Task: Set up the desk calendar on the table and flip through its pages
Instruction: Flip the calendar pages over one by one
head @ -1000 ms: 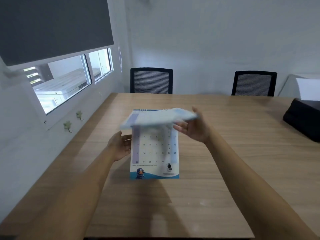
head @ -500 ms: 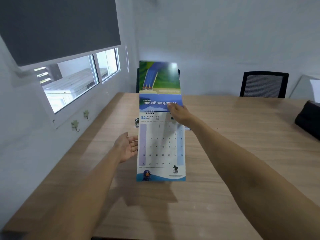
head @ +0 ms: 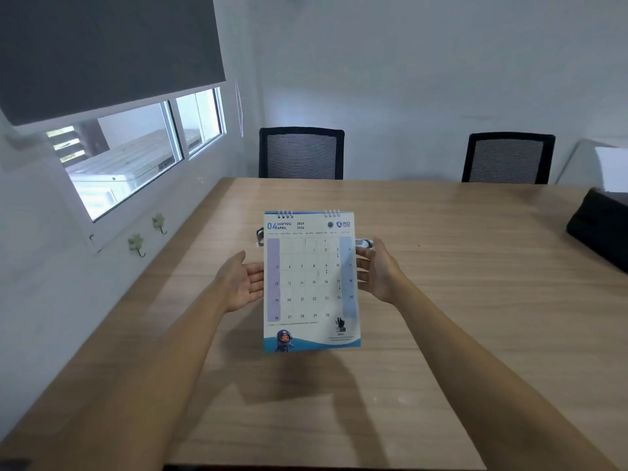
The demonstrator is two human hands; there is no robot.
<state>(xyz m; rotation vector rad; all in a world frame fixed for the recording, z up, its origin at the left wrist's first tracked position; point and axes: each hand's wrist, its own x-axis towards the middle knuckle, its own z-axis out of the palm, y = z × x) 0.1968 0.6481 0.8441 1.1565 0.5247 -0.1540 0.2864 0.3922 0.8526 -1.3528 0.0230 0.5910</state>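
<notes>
A spiral-bound desk calendar (head: 311,280) stands upright on the wooden table (head: 458,300), showing its April page with a blue wave and a cartoon figure along the bottom. My left hand (head: 239,283) is at its left edge, palm turned inward and fingers flat, with the fingertips hidden just behind the page. My right hand (head: 379,270) is at the right edge with spread fingers touching it. Neither thumb pinches the calendar.
Two black mesh chairs (head: 301,153) (head: 508,158) stand at the table's far side. A black bag (head: 599,226) lies at the right edge. A small shiny object (head: 365,243) peeks out behind the calendar. The wall with hooks (head: 136,243) and a window runs along the left.
My right hand finished turning the raised picture page over the top and came down to the calendar's right edge. The April page now shows in full. My left hand stayed put.
</notes>
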